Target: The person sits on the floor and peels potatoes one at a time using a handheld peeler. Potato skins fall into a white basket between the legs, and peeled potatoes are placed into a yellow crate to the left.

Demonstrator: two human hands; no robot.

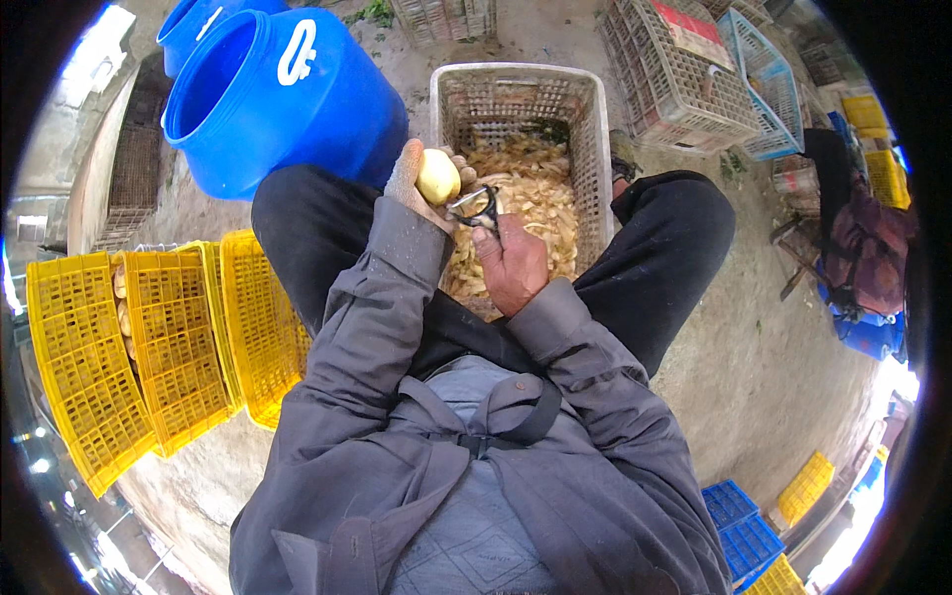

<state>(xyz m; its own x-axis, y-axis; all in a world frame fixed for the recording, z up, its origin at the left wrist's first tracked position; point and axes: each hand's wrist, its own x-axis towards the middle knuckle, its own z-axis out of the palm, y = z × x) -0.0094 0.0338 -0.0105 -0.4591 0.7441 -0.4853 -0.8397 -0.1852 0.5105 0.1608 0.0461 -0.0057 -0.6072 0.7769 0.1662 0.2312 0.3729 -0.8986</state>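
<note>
A pale yellow peeled potato [438,177] rests in my left hand [413,178], which wears a soiled knit glove and curls its fingers round it. My bare right hand [513,260] grips a Y-shaped peeler [477,210] with a dark frame; its metal blade is close to the potato's lower right side. Whether blade and potato touch, I cannot tell. Beneath both hands, between my knees, stands a whitish plastic crate [601,141] holding a thick layer of peelings [547,193] and some dark green scraps at its far end.
Blue plastic barrels [320,97] stand ahead on the left. Yellow crates [175,349], one with tubers showing, line my left side. Stacked pale crates [669,82] and a light-blue crate [773,111] are at the front right. Another person [866,245] is at the far right.
</note>
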